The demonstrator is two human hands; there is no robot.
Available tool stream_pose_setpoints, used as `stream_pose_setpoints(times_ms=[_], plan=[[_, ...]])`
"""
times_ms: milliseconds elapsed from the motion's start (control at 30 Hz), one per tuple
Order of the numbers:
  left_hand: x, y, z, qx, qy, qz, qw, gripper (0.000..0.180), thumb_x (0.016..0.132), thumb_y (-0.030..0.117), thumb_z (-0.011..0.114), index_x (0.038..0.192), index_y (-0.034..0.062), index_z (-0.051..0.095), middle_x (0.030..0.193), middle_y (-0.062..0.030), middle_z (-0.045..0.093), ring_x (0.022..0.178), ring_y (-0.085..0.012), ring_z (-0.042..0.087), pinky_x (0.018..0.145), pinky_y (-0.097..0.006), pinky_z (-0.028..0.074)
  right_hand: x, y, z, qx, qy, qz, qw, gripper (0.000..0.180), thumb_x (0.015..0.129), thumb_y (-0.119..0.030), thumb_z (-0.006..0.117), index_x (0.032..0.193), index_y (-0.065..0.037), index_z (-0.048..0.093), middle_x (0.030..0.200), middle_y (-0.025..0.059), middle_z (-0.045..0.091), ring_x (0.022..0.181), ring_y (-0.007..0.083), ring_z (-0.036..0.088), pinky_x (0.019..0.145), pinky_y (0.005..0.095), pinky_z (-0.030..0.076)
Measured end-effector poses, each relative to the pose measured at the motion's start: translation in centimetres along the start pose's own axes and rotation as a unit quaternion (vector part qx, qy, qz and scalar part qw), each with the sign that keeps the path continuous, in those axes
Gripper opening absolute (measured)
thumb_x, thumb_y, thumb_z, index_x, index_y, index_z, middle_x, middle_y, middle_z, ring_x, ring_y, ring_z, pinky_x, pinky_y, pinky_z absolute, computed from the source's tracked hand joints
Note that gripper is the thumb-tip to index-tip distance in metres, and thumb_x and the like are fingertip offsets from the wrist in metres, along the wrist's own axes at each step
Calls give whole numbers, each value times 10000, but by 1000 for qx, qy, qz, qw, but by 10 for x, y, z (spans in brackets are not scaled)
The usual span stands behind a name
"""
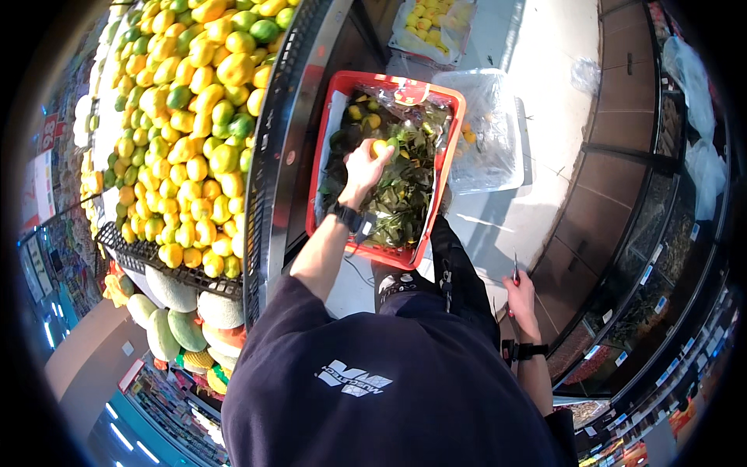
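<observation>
My left hand (364, 166) reaches into a red plastic crate (446, 185), its fingers closed around a small yellow-orange citrus fruit (380, 148). Dark green leaves and stems (401, 191) fill much of the crate. A few more citrus fruits (366, 117) sit at its far left, partly in shadow. Clear plastic film lines the crate's far side. Down by my right side, away from the crate, my right hand (521, 300) grips a pair of small scissors (515, 274) with red handles, blades pointing up and away.
On the left rises a display heaped with yellow and green citrus (187, 140), with melons (183, 311) below. A white crate (498, 183) with plastic film and a few fruits stands beyond the red one. Farther off is a box of yellow fruit (428, 27). Brown cabinets (603, 202) line the right.
</observation>
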State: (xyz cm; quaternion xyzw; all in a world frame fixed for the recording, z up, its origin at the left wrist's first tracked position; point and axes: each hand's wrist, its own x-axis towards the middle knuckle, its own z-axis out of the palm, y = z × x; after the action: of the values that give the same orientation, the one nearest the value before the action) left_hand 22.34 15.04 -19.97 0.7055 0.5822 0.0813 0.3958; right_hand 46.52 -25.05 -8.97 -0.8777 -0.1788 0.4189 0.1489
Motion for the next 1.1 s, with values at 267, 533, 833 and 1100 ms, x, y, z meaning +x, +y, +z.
stream_pose_setpoints(times_ms=[267, 533, 833, 1100], plan=[[-105, 39, -75, -717, -110, -80, 684, 328, 982, 279, 532, 1250, 90, 518, 1119, -152, 661, 1028, -314, 655, 864, -391, 501, -21, -128, 47, 76, -28, -194, 978, 413, 858, -206, 730, 1176, 18, 592, 916, 113, 646, 833, 222, 642, 773, 346, 519], [-159, 39, -111, -821, -205, -73, 528, 440, 996, 438, 466, 1200, 73, 601, 1194, -203, 637, 1024, -342, 625, 828, -385, 490, -93, -233, 96, 78, 1, -350, 933, 473, 822, -193, 734, 1203, 32, 569, 1077, 176, 635, 956, 336, 637, 863, 427, 499], [-204, 30, -131, -748, -167, -54, 640, 358, 1054, 352, 398, 1244, 94, 557, 1177, -136, 634, 1061, -284, 622, 988, -415, 461, -128, -248, 133, -65, 106, -430, 894, 455, 782, -181, 744, 1170, -11, 579, 1058, 143, 609, 1021, 332, 594, 902, 458, 430], [-220, 19, -133, -758, -139, -39, 636, 335, 1064, 321, 399, 1222, 76, 565, 1161, -148, 636, 1070, -271, 613, 998, -427, 469, -134, -248, 156, -57, 166, -472, 864, 358, 779, -133, 722, 1104, -28, 613, 951, 146, 662, 892, 366, 632, 805, 448, 461]])
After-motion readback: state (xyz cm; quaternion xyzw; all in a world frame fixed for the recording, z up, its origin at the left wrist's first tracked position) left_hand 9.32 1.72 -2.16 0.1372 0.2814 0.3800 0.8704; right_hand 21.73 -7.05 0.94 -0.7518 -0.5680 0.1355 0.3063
